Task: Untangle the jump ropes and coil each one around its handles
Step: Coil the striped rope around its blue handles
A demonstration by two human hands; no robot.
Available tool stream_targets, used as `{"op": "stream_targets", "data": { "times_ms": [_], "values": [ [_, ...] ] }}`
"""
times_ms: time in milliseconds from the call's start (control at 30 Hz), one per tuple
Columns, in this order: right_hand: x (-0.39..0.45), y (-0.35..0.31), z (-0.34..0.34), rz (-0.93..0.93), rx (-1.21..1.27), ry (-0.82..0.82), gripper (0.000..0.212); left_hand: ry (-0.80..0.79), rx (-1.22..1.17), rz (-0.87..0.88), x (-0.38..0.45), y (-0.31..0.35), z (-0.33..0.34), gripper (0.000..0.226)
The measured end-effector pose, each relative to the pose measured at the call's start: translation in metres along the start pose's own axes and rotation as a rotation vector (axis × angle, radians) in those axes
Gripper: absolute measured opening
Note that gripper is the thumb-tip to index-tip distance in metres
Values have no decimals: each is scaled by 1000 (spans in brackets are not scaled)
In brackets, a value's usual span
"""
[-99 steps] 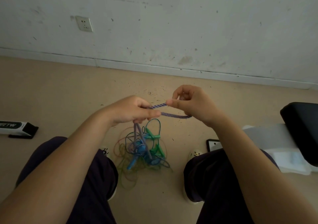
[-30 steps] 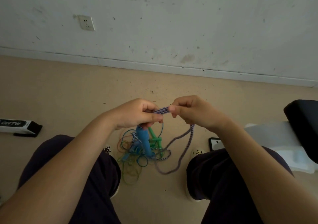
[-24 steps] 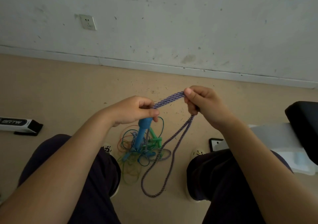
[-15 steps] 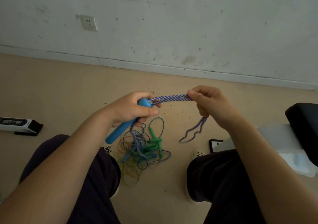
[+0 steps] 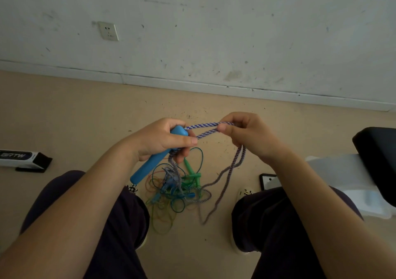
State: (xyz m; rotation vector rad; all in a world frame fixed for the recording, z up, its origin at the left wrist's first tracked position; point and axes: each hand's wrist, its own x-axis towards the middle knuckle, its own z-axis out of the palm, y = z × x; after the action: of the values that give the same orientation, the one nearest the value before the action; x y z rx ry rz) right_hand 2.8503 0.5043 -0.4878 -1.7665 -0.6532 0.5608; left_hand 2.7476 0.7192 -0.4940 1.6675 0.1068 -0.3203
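Observation:
My left hand point(image 5: 159, 140) grips a blue jump rope handle point(image 5: 151, 164), which slants down to the left. A blue-and-white braided rope point(image 5: 204, 129) runs in two strands from that handle to my right hand point(image 5: 246, 134), which pinches it. Below my right hand the rope hangs in a long loop point(image 5: 222, 182) down to the floor. A tangle of thin green, blue and orange ropes point(image 5: 174, 189) with green handles point(image 5: 191, 172) lies on the floor between my knees.
A white and black box point(image 5: 23, 157) lies on the floor at left. A black cushion point(image 5: 377, 156) over white plastic sits at right, with a small dark device point(image 5: 269, 181) by my right knee. A white wall with a socket point(image 5: 108, 31) stands ahead.
My left hand lifted the blue handle out of the tangle and now holds it raised. My right hand has kept drawing rope across; the hanging loop is longer than half a second ago.

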Motion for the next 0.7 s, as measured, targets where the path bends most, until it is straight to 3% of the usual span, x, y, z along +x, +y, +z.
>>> {"op": "stream_targets", "data": {
  "times_ms": [200,367,467,700],
  "values": [
    [1,4,-4,-170,13,161,14,47,-80,74,-1,0,-4,21],
    [-3,-1,15,-170,-77,-15,12,-19,-130,80,4,-2,9,17],
    [-3,-2,23,-79,14,-106,15,-33,-137,90,5,-2,8,13],
    [-5,-6,20,-60,-112,-18,10,12,-50,59,-1,3,-4,17]
  ]
}}
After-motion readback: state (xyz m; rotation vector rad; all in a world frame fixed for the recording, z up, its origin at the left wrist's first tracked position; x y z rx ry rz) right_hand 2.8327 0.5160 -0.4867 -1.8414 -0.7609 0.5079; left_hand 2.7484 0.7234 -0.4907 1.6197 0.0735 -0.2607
